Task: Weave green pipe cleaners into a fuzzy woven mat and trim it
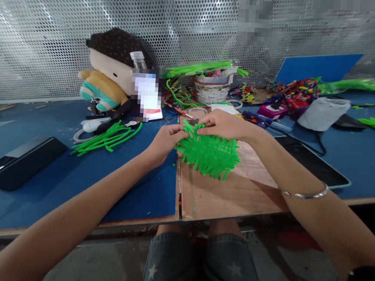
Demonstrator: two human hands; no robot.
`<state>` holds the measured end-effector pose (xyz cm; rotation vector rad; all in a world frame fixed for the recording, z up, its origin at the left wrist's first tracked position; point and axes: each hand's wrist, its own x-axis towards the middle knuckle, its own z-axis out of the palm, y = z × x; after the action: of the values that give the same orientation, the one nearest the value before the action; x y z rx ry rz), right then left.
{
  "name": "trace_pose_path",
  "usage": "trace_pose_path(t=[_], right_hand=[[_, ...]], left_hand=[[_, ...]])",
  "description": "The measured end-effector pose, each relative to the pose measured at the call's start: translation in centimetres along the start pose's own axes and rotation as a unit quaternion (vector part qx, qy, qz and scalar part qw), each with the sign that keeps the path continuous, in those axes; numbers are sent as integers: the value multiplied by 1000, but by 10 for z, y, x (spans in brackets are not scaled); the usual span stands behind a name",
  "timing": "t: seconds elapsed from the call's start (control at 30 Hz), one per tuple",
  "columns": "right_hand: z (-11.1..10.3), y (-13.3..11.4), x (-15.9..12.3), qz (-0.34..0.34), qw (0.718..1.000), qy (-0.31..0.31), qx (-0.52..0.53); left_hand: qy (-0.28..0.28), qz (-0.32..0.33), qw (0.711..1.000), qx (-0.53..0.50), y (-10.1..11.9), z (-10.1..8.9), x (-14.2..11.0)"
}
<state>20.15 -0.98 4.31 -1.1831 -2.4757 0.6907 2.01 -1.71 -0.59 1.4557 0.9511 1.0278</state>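
A bright green mat woven from pipe cleaners is held just over the wooden board, its loose ends sticking out along the edges. My left hand pinches its upper left corner. Close beside it, my right hand is closed on the top edge, thumb and fingers at a few upright green ends. Which single strand each fingertip grips is too small to tell. To the left lies a loose bunch of green pipe cleaners on the blue tabletop.
Left stands a black box-shaped device. Behind are a plush doll, a bottle and a wrapped basket under more green stems. Right of the wooden board lie a dark tablet, a white cup-like object and colourful scraps.
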Motion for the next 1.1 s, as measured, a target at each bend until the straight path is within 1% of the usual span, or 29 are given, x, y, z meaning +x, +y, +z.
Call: trace_pose_path(t=[0.2,0.37,0.53,0.8,0.9,1.0,1.1], right_hand=[[-3,-1,-2,-14,1000,4,-25],[-4,0,-2,-28,999,-7,-28],[-3,3,-2,-49,999,-10,-17],[-3,4,-1,-46,999,7,-17],[-4,4,-2,-46,999,12,-10],[-3,6,-2,-49,999,5,1],[-2,7,-1,-57,998,-2,11]], left_hand=[[-17,-19,1000,-16,5,-1,-2],[-49,-63,995,-56,9,-3,-3],[-37,-85,993,-75,10,-2,-3],[-14,-64,991,-115,10,-1,-4],[-7,-50,993,-103,10,1,-4],[-3,-21,997,-79,9,3,-5],[23,-9,998,-64,8,5,-4]])
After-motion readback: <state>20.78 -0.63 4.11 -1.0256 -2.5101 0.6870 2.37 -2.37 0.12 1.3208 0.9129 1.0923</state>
